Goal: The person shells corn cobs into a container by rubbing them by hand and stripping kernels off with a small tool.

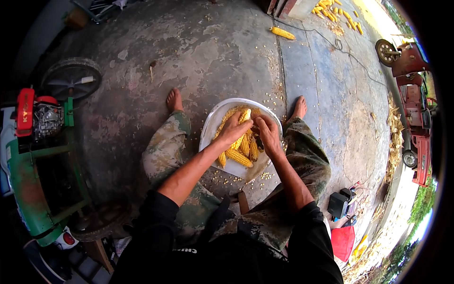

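A white basin [206, 137] stands on the floor between my feet, with several yellow corn cobs [239, 157] and loose kernels in it. Over its left part, my left hand [232, 128] is closed around a yellow cob [245, 115] whose upper end shows past the fingers. Close beside it on the right, my right hand [268, 134] has its fingers curled together near the left fingertips. What the right fingers hold, if anything, is hidden. Darker cobs lie in the basin below and between both hands.
Loose kernels lie around the basin. A single cob [283, 33] and a cable [338, 46] are on the floor ahead, with more cobs [335, 13] at the top right. Green machinery [33, 189] stands left; a black box [337, 205] and red vehicle [418, 118] are right.
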